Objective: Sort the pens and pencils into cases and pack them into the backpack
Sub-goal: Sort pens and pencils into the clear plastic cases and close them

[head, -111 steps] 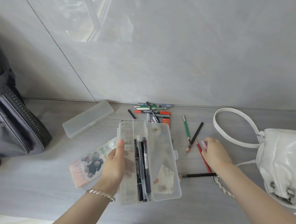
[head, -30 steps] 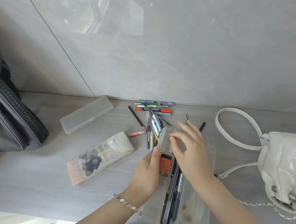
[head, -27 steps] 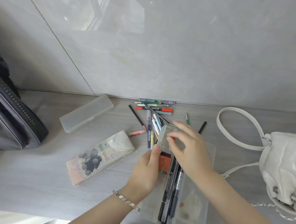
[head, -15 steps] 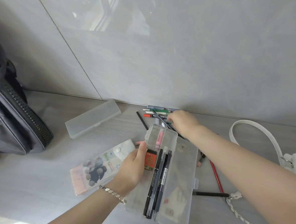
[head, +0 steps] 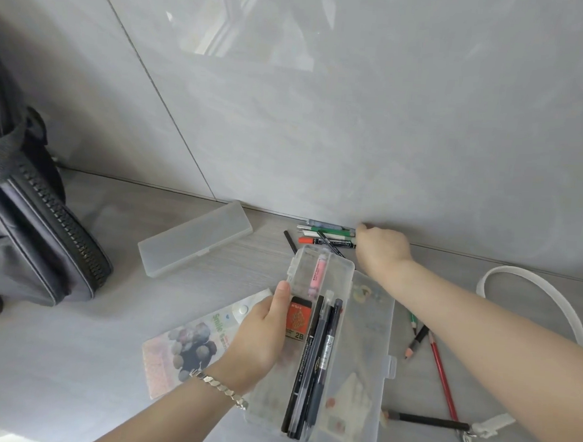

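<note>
- Step, as I read it: sorting is under way and the packing has not begun.
- Dark grey zipped fabric backpack (head: 26,238): stands at the far left of the table (head: 102,397), well apart from the work. Its interior is not visible.
- Frosted oblong plastic case (head: 195,239): lid shut, lying near the wall. I cannot make out any contents.
- Printed soft pouch with a snap flap (head: 186,347): lies flat, partly under the left wrist. Its contents are hidden.
- Left hand (head: 259,335): grips the left edge of the clear hinged plastic box (head: 369,328), thumb on the rim.
- The box is open. The tray half holds a pink stick-shaped item (head: 316,277), an orange lead packet marked 2B (head: 298,320) and several dark pens (head: 311,369) laid lengthwise. The lid half shows stickers and no pens.
- Heap of markers and pens (head: 326,238): lies at the foot of the wall.
- Right hand (head: 382,248): at the heap's right end with fingers curled. I cannot tell whether a pen is taken.
- Next move, I judge: pinch one barrel free without dragging its neighbours, then lay it parallel to the pens in the tray.
- Loose coloured pencils (head: 442,377): lie unsorted just right of the box.
- White bag strap (head: 535,280): at the far right.
</note>
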### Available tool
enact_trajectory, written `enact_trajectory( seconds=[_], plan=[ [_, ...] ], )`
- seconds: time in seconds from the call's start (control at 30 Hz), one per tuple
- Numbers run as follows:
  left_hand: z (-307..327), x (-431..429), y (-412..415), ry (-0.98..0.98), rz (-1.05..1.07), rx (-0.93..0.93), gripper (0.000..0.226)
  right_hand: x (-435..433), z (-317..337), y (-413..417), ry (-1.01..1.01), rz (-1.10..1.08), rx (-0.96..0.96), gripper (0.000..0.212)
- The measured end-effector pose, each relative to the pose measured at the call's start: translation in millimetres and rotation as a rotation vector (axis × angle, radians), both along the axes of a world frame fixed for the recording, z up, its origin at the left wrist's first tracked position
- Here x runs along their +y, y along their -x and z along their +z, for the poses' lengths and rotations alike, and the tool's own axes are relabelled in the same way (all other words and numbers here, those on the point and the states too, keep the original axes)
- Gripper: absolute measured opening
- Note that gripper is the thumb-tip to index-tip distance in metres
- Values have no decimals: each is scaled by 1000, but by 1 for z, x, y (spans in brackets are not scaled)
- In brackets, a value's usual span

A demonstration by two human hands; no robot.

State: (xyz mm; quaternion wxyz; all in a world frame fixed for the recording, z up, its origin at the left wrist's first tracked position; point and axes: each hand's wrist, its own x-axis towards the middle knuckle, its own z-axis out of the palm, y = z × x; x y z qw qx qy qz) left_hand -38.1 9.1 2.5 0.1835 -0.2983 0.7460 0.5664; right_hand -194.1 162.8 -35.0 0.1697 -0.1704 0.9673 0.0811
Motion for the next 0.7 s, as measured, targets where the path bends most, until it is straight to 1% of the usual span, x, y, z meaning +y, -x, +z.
enact_trajectory(
  seconds=[0.07, 0.13, 0.23, 0.33, 0.47, 0.53, 0.57, 0.6, 0.7],
  plan=[
    [0, 0, -2, -7, -2, 0, 52, -1, 0, 1, -44, 37, 10, 34],
    [1, 0, -4, 3, -1, 3, 51, -2, 1, 4, -76, 46, 17, 32],
    [3, 2, -8, 15, -1, -2, 52, -2, 5, 6, -118, -1, -50, 29],
    [5, 5, -12, -7, -4, 6, 48, 4, 8, 7, -57, -127, -141, 25],
    [9, 7, -18, 8, -8, 40, 44, 14, 15, 4, 42, -156, -237, 31],
    [11, 8, -19, 15, -15, 45, 44, 20, 20, -2, 89, -167, -209, 29],
    [12, 8, -21, 16, -17, 51, 44, 22, 23, -5, 146, -179, -166, 28],
    [12, 8, -22, 13, -18, 59, 44, 24, 27, -9, 244, -206, -115, 27],
    [10, 10, -27, 9, -30, 86, 45, 26, 49, -28, 737, -341, 36, 17]
  ],
)
